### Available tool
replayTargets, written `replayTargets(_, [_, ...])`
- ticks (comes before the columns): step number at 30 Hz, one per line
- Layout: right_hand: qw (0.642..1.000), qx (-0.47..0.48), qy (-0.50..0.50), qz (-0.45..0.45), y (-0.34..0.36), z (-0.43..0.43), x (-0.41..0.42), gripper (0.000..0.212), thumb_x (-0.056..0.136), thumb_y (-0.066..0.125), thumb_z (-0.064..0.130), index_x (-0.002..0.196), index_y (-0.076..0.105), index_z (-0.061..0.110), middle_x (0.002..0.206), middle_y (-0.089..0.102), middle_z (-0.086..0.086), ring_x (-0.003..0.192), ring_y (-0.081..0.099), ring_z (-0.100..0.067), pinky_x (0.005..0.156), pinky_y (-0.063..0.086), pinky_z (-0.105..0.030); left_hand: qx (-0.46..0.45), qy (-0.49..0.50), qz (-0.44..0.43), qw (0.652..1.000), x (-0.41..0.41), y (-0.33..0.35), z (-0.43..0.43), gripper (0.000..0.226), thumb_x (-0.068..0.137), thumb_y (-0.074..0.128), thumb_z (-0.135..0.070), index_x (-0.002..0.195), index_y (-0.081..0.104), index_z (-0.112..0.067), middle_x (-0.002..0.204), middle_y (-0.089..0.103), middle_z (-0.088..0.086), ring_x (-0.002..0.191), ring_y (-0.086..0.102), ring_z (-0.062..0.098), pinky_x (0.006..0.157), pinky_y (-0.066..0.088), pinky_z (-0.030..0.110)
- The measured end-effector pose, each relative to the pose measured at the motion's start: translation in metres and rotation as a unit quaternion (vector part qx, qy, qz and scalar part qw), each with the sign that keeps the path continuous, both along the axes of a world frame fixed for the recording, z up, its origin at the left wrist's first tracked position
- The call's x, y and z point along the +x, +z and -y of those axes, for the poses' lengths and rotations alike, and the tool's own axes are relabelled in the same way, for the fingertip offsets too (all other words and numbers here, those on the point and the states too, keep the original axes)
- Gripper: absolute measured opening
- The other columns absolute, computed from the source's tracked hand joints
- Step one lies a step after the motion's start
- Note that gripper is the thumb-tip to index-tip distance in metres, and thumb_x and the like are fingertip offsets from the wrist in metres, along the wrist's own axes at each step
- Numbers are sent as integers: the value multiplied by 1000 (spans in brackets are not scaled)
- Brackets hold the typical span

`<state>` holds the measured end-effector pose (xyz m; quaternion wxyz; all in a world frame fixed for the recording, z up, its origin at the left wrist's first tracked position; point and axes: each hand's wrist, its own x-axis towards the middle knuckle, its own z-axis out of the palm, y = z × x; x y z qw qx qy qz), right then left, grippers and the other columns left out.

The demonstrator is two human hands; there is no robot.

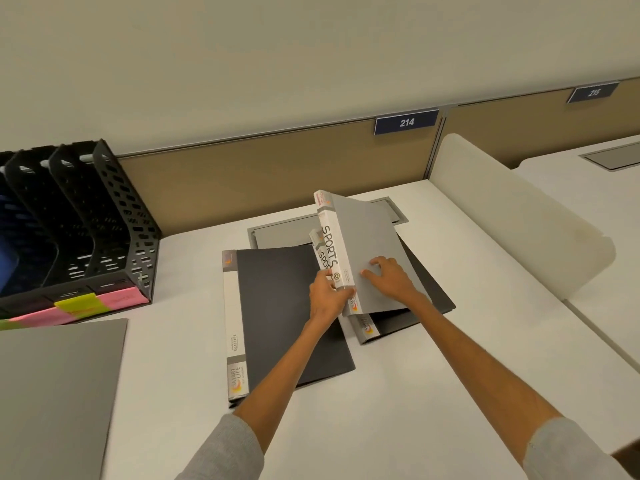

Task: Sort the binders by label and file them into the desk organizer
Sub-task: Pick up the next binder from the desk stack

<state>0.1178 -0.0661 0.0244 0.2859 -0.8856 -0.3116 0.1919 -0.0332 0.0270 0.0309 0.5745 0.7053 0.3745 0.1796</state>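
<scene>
The grey SPORTS binder (369, 237) stands tilted on its lower edge, spine facing left, above the white surface (450, 375). The left hand (325, 296) pinches the lower end of its spine between thumb and fingers. The right hand (388, 277) lies on its cover, fingers spread and slightly bent. Directly under it lies a second binder (367, 329), part of whose spine lettering shows, on a dark binder (433, 292). Just left of it a black binder (287, 313) lies flat. Far left of it stands the black mesh desk organizer (114, 209), with pink sticky notes (119, 299) and yellow-green sticky notes (78, 304) on its front.
</scene>
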Motion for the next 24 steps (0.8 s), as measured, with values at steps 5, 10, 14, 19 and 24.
replayTargets(5, [997,77,5,7,41,-29,-9,52,94,52,52,133,44,20,138,46,-9,119,52,-26,99,46,-42,51,0,39,998,-22,28,-10,55,83,72,-14,129,43,-12,127,61,7,106,66,21,78,59,31])
replayTargets(10, [988,153,30,7,85,-68,-37,59,94,50,54,141,39,19,145,42,-9,126,50,-27,99,46,-42,109,17,63,992,-56,52,-26,50,87,70,-16,129,43,-15,124,61,3,99,62,11,89,57,39])
replayTargets(14, [977,202,70,23,122,-103,-68,62,93,51,54,143,34,22,144,42,-9,127,49,-26,100,47,-46,140,36,84,986,-86,68,-39,51,87,69,-15,130,41,-15,131,59,4,114,61,24,92,54,46])
replayTargets(19, [953,271,119,63,192,-148,-99,65,94,50,54,149,23,32,152,31,-9,137,38,-27,106,39,-54,175,74,100,977,-127,81,-58,55,87,70,-16,134,41,-18,134,57,0,117,60,26,92,52,43])
replayTargets(24, [923,340,158,82,261,-187,-134,61,96,52,48,149,24,40,151,31,-10,136,34,-24,105,33,-43,219,90,104,966,-170,91,-78,54,88,69,-17,130,37,-26,139,53,0,118,60,27,89,54,39])
